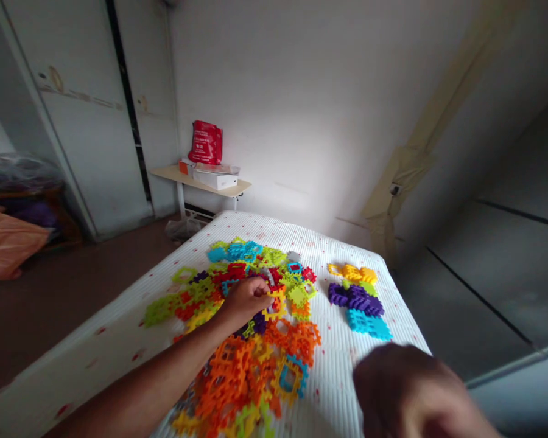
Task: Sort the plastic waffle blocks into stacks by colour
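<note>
A big heap of flat interlocking plastic pieces (pixel 251 316) in orange, yellow, green, red, blue and purple lies on a white mattress (pixel 338 389). My left hand (pixel 246 299) reaches into the middle of the heap with its fingers curled and pinched around a yellow piece (pixel 276 302). My right hand (pixel 408 395) hovers near the camera at the lower right, blurred by motion, so its fingers are unclear. A separate small group of yellow, purple, green and light blue pieces (pixel 358 298) lies to the right of the heap.
A small beige table (pixel 201 180) at the back wall carries a red bag (pixel 206 143) and a white box (pixel 215 178). Grey cabinet doors stand at the left. An orange bundle (pixel 4 243) lies on the brown floor. The mattress edge runs close on the right.
</note>
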### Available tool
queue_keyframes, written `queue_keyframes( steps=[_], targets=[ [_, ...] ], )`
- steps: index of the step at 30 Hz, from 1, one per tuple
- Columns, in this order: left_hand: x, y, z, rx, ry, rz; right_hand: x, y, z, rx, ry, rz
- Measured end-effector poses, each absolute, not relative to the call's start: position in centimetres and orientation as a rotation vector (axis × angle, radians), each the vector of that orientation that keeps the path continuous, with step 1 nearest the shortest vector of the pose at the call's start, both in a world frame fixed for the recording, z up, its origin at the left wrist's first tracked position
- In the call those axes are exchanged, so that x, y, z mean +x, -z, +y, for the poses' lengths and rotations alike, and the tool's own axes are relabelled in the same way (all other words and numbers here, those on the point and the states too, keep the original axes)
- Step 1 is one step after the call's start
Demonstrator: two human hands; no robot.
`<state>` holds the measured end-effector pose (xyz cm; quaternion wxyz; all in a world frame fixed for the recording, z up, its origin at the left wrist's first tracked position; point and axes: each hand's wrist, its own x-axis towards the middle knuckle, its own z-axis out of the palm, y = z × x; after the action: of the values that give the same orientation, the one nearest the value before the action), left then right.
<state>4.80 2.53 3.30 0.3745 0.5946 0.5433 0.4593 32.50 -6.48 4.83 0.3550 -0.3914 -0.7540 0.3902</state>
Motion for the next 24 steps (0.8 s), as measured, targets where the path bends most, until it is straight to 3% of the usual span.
queue_keyframes(
  steps=[4,11,24],
  targets=[
    [4.8,-3.5,2.6,1.458,-1.186,1.372,26.9,-7.4,-1.1,-1.046,-0.912,-2.015],
    [4.8,-3.6,2.8,1.405,-1.146,1.362,20.7,-5.4,-1.1,-1.285,-0.218,-2.235],
    [5.4,-3.5,4.3,1.452,-1.075,1.230,18.8,-6.4,1.2,-1.564,-0.042,-2.341]
  ],
)
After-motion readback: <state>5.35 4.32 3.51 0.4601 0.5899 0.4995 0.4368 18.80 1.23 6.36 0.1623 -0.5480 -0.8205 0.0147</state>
